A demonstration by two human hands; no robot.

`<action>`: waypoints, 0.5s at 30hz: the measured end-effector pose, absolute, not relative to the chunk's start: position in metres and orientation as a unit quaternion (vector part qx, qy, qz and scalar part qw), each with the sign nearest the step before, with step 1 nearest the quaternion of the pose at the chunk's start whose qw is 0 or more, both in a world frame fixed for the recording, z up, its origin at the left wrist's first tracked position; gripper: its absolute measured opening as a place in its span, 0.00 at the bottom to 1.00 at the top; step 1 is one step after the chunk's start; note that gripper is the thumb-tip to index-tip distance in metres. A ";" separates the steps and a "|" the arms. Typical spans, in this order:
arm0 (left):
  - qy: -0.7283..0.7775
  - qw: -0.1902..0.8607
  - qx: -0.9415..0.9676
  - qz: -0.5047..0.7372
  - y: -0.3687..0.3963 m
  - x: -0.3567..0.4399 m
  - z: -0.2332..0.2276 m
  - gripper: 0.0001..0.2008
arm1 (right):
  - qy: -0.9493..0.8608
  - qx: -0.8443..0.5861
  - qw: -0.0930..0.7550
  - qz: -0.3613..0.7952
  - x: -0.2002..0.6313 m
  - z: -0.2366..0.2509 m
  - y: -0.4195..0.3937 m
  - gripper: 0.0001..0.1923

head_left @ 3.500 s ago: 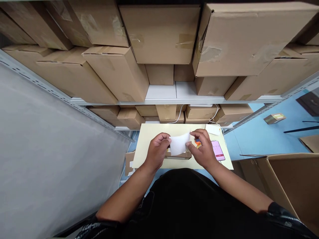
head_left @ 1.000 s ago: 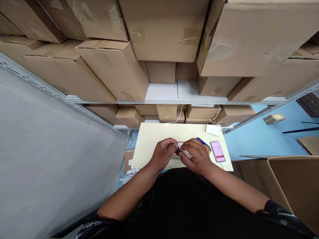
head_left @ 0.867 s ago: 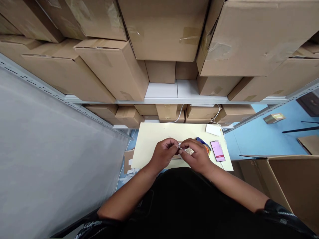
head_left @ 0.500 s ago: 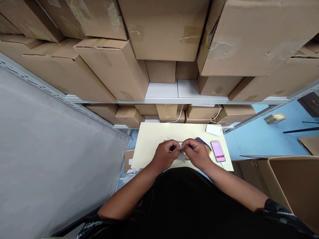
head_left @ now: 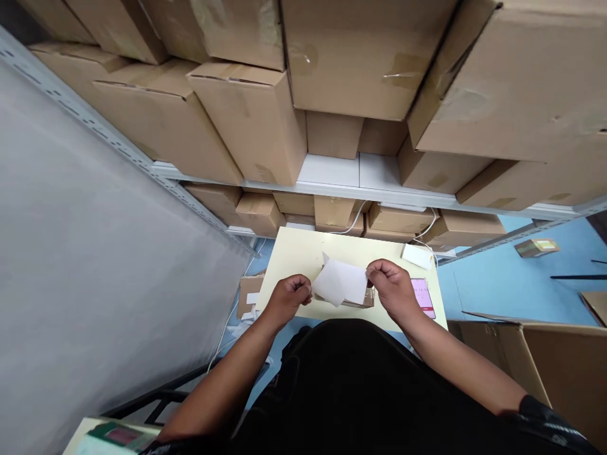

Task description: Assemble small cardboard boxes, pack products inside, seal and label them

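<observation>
A white paper label (head_left: 355, 278) is stretched between my hands above the pale yellow table. My right hand (head_left: 391, 285) pinches its right edge. A thinner white sheet, looking like backing paper (head_left: 329, 288), overlaps the label's left side, and my left hand (head_left: 289, 299) is closed in a pinch at its left edge. Below the papers lies a small cardboard box (head_left: 368, 299), mostly covered by them. Just right of my right hand is a phone (head_left: 423, 296) with a pink screen, partly hidden by that hand.
A white device (head_left: 417, 256) with a cable stands at the table's (head_left: 287, 256) back right. Shelves ahead hold several cardboard boxes (head_left: 246, 114). A large open carton (head_left: 559, 360) is at the right, a grey wall (head_left: 95, 240) at the left.
My hands have moved apart from their touching pinch, and the white label and backing sheet now spread between them. The view has shifted and tilted. My right arm now hides the tape and blue tool.
</observation>
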State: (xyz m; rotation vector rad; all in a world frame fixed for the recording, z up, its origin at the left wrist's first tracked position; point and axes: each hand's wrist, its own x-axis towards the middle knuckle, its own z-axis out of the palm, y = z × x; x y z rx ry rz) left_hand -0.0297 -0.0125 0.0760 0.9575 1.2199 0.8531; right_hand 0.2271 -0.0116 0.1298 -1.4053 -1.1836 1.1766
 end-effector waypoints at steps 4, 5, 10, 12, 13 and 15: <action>0.581 0.612 0.396 0.361 -0.027 -0.078 0.049 0.06 | -0.490 -0.577 0.441 0.482 0.216 0.132 -0.010 0.06; 0.593 0.605 0.391 0.359 -0.030 -0.092 0.041 0.06 | -0.493 -0.577 0.434 0.486 0.212 0.132 -0.009 0.06; 0.675 0.543 0.383 0.321 -0.046 -0.176 -0.009 0.09 | -0.505 -0.579 0.412 0.491 0.196 0.132 -0.007 0.07; 0.722 0.514 0.368 0.283 -0.053 -0.211 -0.028 0.10 | -0.506 -0.583 0.412 0.484 0.190 0.133 -0.007 0.07; 0.746 0.494 0.361 0.264 -0.056 -0.228 -0.036 0.10 | -0.506 -0.586 0.412 0.481 0.187 0.133 -0.007 0.06; 0.795 0.438 0.359 0.218 -0.060 -0.257 -0.049 0.10 | -0.501 -0.591 0.413 0.480 0.181 0.135 -0.008 0.06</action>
